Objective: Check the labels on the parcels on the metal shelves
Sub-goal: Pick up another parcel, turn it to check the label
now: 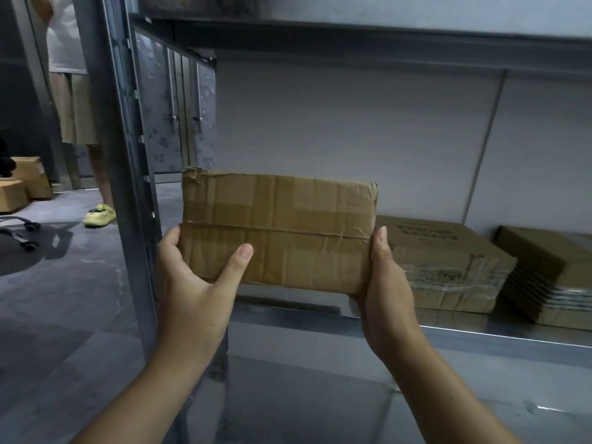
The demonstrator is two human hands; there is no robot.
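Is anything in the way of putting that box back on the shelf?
Nothing visible. The left hand and right hand hold the parcel before the metal shelf, bare at its left end. A taped box and a stack of flat boxes lie right; the post stands left.

Taped parcel [278, 229] upright, above the metal shelf [480, 334].
Creased brown face turned to you, over the shelf's front edge; a printed parcel [448, 267] and a flat stack [544, 270] lie on the shelf.

We read no text. Dark print [427, 233] on the top of the shelved box [448, 261] and a taped label [439, 277] on its front face are too blurred to make out.
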